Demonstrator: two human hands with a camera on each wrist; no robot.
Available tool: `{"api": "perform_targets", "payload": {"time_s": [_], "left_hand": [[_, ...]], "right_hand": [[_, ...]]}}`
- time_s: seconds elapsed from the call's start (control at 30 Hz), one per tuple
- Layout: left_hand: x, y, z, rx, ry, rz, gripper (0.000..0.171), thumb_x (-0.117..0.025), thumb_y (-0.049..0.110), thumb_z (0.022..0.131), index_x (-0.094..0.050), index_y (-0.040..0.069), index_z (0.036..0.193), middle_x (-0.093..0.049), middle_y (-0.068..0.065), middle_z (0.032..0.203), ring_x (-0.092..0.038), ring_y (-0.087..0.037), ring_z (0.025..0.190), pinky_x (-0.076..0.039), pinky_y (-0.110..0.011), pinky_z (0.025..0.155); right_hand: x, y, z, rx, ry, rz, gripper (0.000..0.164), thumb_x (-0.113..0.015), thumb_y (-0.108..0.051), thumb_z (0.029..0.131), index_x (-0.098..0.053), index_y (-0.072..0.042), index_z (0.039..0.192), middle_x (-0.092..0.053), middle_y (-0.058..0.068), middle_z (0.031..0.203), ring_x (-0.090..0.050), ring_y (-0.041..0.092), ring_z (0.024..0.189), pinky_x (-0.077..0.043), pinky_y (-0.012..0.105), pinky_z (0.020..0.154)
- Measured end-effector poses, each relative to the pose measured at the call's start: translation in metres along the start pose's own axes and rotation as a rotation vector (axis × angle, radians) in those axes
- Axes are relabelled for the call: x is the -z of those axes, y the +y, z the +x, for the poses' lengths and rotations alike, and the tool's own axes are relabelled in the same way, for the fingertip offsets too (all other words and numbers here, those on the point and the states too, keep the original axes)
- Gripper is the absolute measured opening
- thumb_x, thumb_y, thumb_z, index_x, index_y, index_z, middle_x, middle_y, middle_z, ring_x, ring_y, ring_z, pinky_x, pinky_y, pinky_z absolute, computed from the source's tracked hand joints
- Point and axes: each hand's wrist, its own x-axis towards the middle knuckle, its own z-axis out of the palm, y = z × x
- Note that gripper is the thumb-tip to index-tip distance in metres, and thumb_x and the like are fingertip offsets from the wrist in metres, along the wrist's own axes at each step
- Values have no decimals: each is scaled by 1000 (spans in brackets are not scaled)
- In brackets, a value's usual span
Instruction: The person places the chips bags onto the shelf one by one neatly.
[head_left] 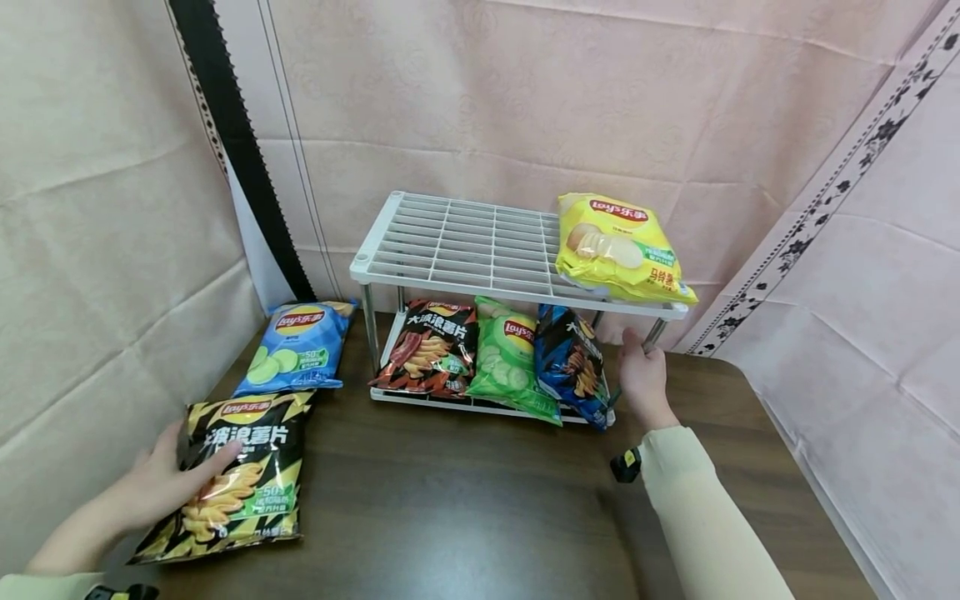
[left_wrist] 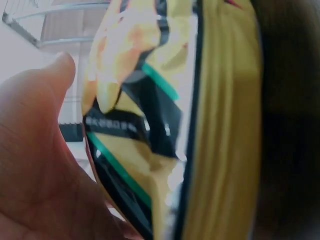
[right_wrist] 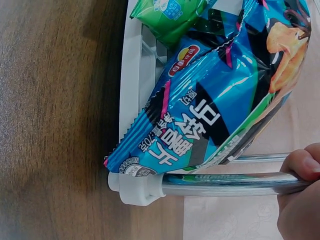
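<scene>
At the lower left of the head view, my left hand [head_left: 161,483] grips a black-and-yellow chip bag [head_left: 247,483] by its left side. The thumb lies across its front; the other fingers are partly hidden. The left wrist view shows this bag [left_wrist: 150,100] close up beside the thumb. My right hand [head_left: 641,375] holds the front right metal leg [right_wrist: 230,184] of a white two-tier rack [head_left: 375,242]. Beside that leg, a blue-and-black chip bag [head_left: 573,362] leans on the lower tier, its bottom corner poking past the front edge.
A green chip bag [head_left: 510,358] and a black-and-red one [head_left: 431,350] share the lower tier. On the top right lies a yellow chip bag [head_left: 622,250]. Left of the rack, a blue chip bag [head_left: 296,346] rests on the wooden table [head_left: 465,492]. Cloth curtains [head_left: 562,100] surround the table.
</scene>
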Motion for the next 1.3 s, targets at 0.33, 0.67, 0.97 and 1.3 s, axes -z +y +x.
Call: {"api": "perform_targets", "payload": {"time_s": [0.33, 0.67, 0.97, 1.3], "left_hand": [[-2, -7, 4, 22, -124, -84, 114, -40, 63, 96, 23, -25, 131, -30, -52, 119, -34, -63, 115, -39, -64, 86], [-7, -3, 7, 69, -161, -106, 118, -45, 64, 93, 20, -27, 130, -22, -54, 122, -33, -63, 114, -42, -61, 85], [-6, -3, 7, 76, -160, -184, 119, -50, 61, 93, 25, -22, 132, -36, -45, 114, -43, -55, 109, -43, -57, 83], [-5, -6, 3, 70, -145, -227, 119, -53, 60, 92, 24, -20, 135, -8, -53, 134, -17, -66, 124, -36, -66, 90]], "right_hand": [[3, 26, 16, -1, 31, 3, 62, -37, -56, 100, -34, -15, 53, -30, -3, 46, -25, 17, 38, -23, 36, 40], [3, 28, 16, 3, 35, 6, 60, -36, -51, 102, -35, -14, 54, -31, -3, 47, -25, 17, 38, -22, 36, 39], [-1, 3, 2, -8, 26, 3, 61, -36, -48, 103, -35, -11, 54, -31, -2, 45, -26, 18, 38, -24, 37, 41], [-2, 0, 0, 6, 28, -12, 60, -36, -48, 103, -34, -11, 55, -31, -3, 45, -26, 17, 39, -25, 37, 42]]}}
